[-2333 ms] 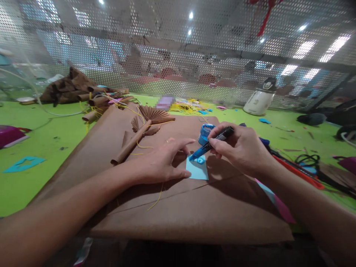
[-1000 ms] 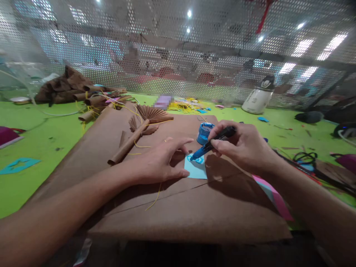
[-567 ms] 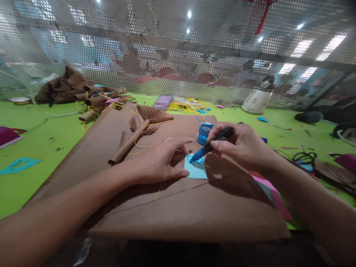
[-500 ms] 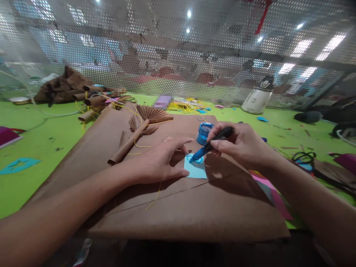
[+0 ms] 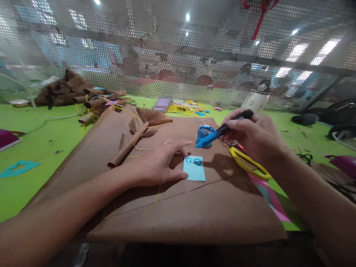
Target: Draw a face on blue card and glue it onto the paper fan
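My left hand (image 5: 160,163) lies flat on the brown paper sheet (image 5: 178,207), fingertips pressing the left edge of a small light-blue paper square (image 5: 194,171) that carries blue paint marks near its top. My right hand (image 5: 254,135) grips a black-handled brush (image 5: 222,129) with a blue-coated tip. The tip hangs over a small blue paint pot (image 5: 204,134) just behind the square. Yellow-handled scissors (image 5: 246,163) lie under my right wrist.
A rolled brown paper tube with pleated fans (image 5: 139,131) lies left of the pot. More brown rolls (image 5: 80,94) are piled at the far left on the green table (image 5: 41,137). A white bottle (image 5: 257,98) stands by the perforated screen. Pink paper (image 5: 274,202) lies at right.
My right hand lifted the brush off the blue square and carried it back to the paint pot. The yellow scissors came into view. My left hand stayed put.
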The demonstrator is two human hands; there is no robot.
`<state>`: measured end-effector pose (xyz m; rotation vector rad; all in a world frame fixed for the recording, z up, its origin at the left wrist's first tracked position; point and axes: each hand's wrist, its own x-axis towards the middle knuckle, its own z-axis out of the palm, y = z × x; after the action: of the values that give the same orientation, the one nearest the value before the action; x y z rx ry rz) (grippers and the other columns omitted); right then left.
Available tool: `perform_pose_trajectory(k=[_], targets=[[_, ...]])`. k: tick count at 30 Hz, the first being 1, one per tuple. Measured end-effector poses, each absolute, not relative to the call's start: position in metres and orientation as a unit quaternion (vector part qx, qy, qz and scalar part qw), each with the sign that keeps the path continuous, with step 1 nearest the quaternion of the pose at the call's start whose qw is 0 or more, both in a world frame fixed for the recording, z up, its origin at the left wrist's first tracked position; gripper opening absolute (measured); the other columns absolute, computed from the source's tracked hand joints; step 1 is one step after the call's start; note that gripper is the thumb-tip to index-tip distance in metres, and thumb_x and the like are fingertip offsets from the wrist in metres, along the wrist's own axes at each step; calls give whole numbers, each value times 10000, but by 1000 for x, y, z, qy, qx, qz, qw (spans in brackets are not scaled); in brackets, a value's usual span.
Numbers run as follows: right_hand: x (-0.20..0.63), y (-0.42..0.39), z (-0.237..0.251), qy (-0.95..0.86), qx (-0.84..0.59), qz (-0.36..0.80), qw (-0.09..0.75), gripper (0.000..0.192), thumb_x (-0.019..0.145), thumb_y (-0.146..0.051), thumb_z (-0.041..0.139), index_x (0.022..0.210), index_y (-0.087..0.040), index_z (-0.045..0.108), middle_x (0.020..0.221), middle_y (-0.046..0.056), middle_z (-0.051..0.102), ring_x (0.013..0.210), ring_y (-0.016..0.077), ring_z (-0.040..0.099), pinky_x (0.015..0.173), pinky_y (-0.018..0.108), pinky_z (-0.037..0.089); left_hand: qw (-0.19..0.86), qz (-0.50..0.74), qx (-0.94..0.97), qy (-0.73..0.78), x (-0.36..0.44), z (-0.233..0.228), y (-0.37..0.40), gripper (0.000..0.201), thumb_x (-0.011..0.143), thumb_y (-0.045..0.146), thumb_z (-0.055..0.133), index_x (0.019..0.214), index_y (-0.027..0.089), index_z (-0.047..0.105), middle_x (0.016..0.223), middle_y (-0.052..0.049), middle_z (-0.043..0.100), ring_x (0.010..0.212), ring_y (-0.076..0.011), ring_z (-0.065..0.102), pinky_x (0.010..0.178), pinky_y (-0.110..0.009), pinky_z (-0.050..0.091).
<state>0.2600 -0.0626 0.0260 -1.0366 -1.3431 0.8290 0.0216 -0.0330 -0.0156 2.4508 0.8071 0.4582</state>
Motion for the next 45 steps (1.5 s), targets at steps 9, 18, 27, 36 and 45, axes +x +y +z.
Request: perform_pose_trajectory(k=[9, 18, 27, 36, 45], targets=[[282, -36, 23, -498, -483, 276, 666, 78, 699, -244, 645, 686, -178, 605, 480, -28, 551, 407, 95, 497, 399, 223, 404, 267, 162, 892, 326, 18, -17, -34, 768, 751, 375, 701, 1416, 318, 321, 1279, -45, 537, 1195, -263, 476, 1033, -445, 373], [269, -26, 11, -548, -551, 247, 579, 177, 695, -305, 652, 763, -171, 558, 448, -44, 546, 386, 98, 464, 410, 224, 373, 260, 165, 893, 328, 17, -16, -36, 747, 741, 376, 691, 1400, 277, 355, 1248, -76, 549, 1160, -280, 501, 1001, -467, 393], [264, -28, 11, -617, -567, 256, 482, 233, 749, -375, 654, 746, -151, 589, 489, -43, 527, 441, 97, 447, 463, 237, 362, 255, 170, 895, 324, 17, -15, -37, 735, 743, 381, 688, 1394, 273, 365, 1224, -76, 565, 1138, -274, 515, 976, -452, 406], [279, -46, 29, -517, -499, 256, 646, 259, 769, -413, 678, 699, -183, 583, 543, -20, 558, 485, 114, 521, 512, 262, 462, 272, 162, 891, 325, 16, -14, -37, 762, 752, 345, 694, 1419, 316, 325, 1241, -61, 534, 1139, -258, 504, 997, -445, 394], [261, -67, 30, -557, -481, 384, 558, 118, 801, -283, 656, 785, -187, 588, 584, -14, 599, 509, 121, 562, 514, 249, 466, 266, 162, 899, 308, 18, -14, -36, 726, 760, 362, 699, 1400, 288, 364, 1254, -65, 540, 1147, -255, 488, 1000, -419, 390]])
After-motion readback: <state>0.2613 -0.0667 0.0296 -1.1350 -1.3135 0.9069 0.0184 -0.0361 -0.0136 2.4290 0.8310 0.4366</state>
